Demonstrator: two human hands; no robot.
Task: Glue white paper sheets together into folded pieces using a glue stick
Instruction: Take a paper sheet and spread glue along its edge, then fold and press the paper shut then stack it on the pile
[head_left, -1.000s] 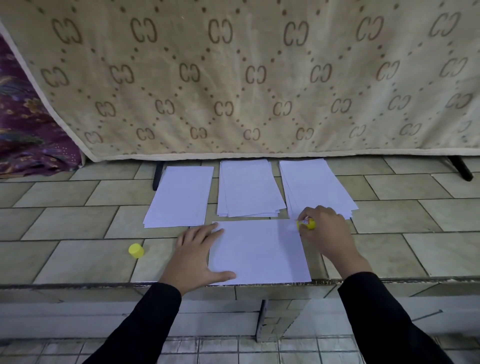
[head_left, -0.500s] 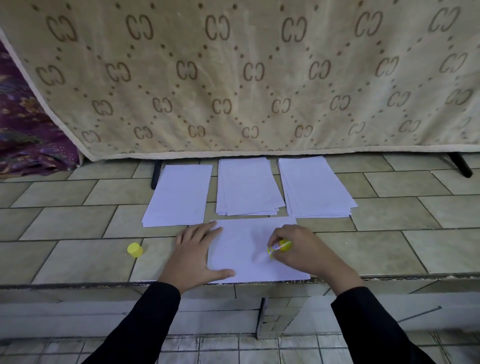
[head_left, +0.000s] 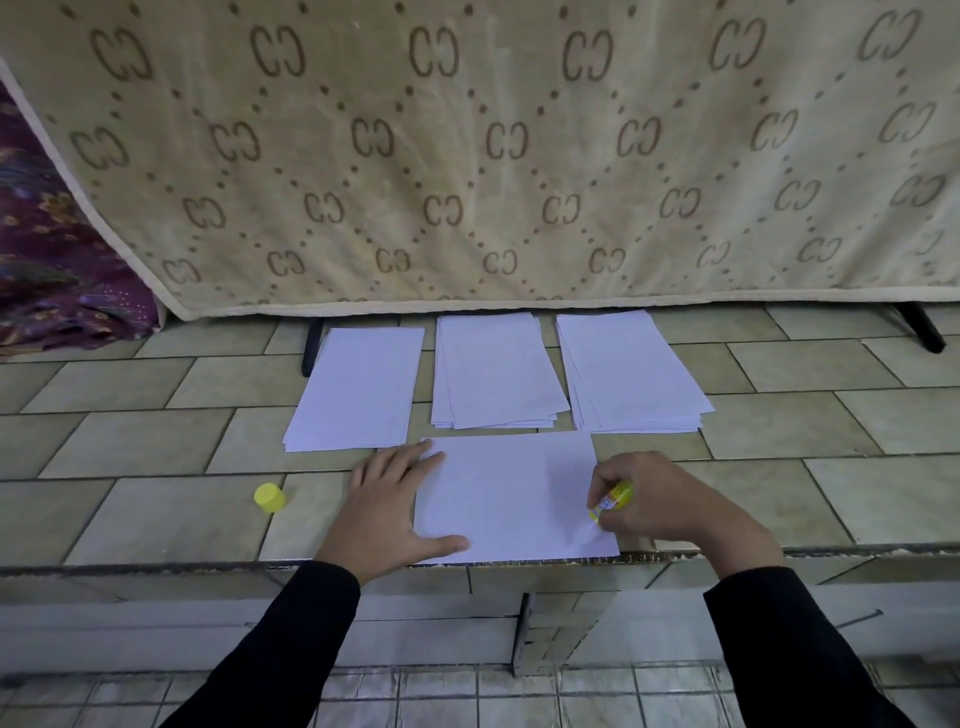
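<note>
A single white sheet (head_left: 511, 499) lies flat at the front edge of the tiled ledge. My left hand (head_left: 389, 512) presses on its left edge with straight fingers and the thumb along the near side. My right hand (head_left: 660, 506) grips a yellow glue stick (head_left: 612, 500), its tip down on the sheet's right part near the front corner. The stick's yellow cap (head_left: 269, 497) sits on the tiles to the left of my left hand.
Behind the sheet lie three white paper piles: left pile (head_left: 358, 382), middle pile (head_left: 496, 371), right pile (head_left: 631, 371). A beige patterned mattress (head_left: 493, 156) stands upright behind them. Purple fabric (head_left: 47, 260) is at far left. The ledge drops off at the front edge (head_left: 156, 566).
My right hand moved the glue stick from the sheet's far right corner to its middle, then back to the right near the front corner. My left hand stayed put.
</note>
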